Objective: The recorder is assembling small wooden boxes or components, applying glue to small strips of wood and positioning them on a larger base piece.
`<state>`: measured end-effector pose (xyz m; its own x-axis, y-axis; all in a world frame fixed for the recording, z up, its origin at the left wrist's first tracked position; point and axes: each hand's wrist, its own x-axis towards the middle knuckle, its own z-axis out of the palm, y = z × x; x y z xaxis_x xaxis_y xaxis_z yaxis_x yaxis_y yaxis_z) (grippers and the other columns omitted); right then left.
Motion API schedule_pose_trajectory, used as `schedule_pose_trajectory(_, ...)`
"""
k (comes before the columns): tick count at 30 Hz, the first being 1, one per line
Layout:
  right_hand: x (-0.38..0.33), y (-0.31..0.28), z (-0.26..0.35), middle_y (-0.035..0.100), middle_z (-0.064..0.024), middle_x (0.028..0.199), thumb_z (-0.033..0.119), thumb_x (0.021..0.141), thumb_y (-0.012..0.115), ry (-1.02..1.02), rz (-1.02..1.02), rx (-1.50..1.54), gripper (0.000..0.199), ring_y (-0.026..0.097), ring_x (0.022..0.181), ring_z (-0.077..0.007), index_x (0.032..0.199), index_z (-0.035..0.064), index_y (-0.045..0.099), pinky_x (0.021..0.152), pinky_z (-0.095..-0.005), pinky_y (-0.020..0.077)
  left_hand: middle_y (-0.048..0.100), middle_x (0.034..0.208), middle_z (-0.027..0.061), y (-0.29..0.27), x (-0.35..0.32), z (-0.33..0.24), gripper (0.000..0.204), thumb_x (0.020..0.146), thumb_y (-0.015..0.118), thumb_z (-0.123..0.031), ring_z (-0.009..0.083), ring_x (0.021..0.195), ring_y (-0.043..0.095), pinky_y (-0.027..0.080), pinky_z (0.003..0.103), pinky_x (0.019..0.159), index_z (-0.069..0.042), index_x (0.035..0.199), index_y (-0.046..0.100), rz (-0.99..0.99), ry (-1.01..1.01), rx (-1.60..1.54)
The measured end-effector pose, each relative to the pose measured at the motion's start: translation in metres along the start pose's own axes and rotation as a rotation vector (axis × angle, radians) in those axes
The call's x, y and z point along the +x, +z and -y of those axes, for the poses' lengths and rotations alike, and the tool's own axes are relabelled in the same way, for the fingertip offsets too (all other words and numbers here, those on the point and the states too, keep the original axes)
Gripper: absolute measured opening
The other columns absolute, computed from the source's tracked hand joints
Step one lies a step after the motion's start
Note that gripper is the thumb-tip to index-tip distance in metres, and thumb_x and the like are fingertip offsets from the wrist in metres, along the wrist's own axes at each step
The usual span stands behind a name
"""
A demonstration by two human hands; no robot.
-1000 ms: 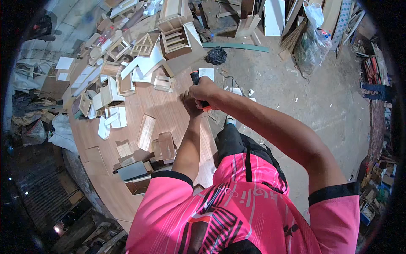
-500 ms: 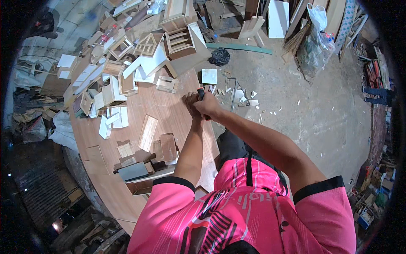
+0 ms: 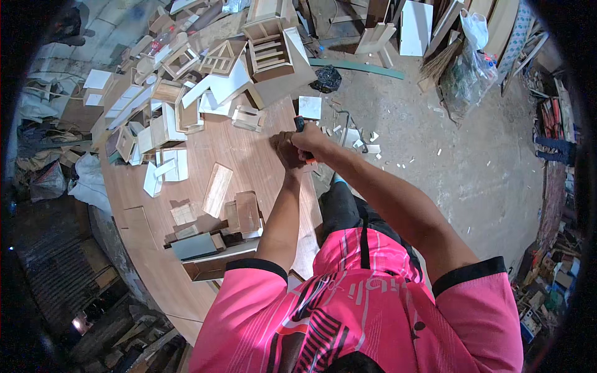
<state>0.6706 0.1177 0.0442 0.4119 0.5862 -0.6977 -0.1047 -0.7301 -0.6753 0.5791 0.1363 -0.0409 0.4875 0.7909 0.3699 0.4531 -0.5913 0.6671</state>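
My right hand [image 3: 311,139] is closed around a hand tool with a black and orange handle [image 3: 300,122]. The black end sticks out above the fist and an orange part shows below it; its working end is hidden. Pressed close beside it, my left hand [image 3: 286,151] is closed at the right edge of the wooden tabletop [image 3: 249,152]. What its curled fingers hold, if anything, I cannot make out. Left of my left forearm lie a pale wooden board [image 3: 217,189] and a brown wooden block [image 3: 248,211].
Small wooden cabinets and white-faced pieces [image 3: 227,87] crowd the table's far left. An open wooden box [image 3: 217,264] sits by my left elbow. On the floor lie a white square panel [image 3: 310,107], a black plastic bag [image 3: 326,79], a green strip [image 3: 367,68] and scattered offcuts.
My right hand has shifted slightly right with the tool, whose black end now stands higher and orange part shows. My left hand has tilted a little. The view has swung slightly.
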Motion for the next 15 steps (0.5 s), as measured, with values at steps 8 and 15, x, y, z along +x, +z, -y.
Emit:
schedule_pose_trajectory(8, -0.073, -0.014, 0.039, 0.053, -0.0113, 0.059, 0.004, 0.078, 0.051, -0.094, 0.028, 0.107, 0.007, 0.053, 0.044, -0.0196, 0.077, -0.0025, 0.049, 0.036, -0.0346, 0.0425, 0.046, 0.067, 0.0114, -0.022, 0.005, -0.005, 0.047, 0.074, 0.053, -0.054, 0.0314, 0.073, 0.048, 0.035, 0.042, 0.075, -0.008, 0.065, 0.046, -0.002, 0.116, 0.079)
schedule_pose_trajectory(15, -0.066, -0.009, 0.021, 0.056, -0.0120, 0.062, 0.005, 0.076, 0.052, -0.065, 0.041, 0.067, 0.009, 0.057, 0.048, -0.0203, 0.079, -0.0030, 0.055, 0.039, -0.0343, 0.0419, 0.045, 0.068, 0.0097, -0.014, 0.000, 0.006, 0.032, 0.072, 0.063, -0.035, 0.0299, 0.076, 0.048, 0.036, 0.041, 0.076, -0.009, 0.067, 0.046, -0.171, 0.080, -0.039)
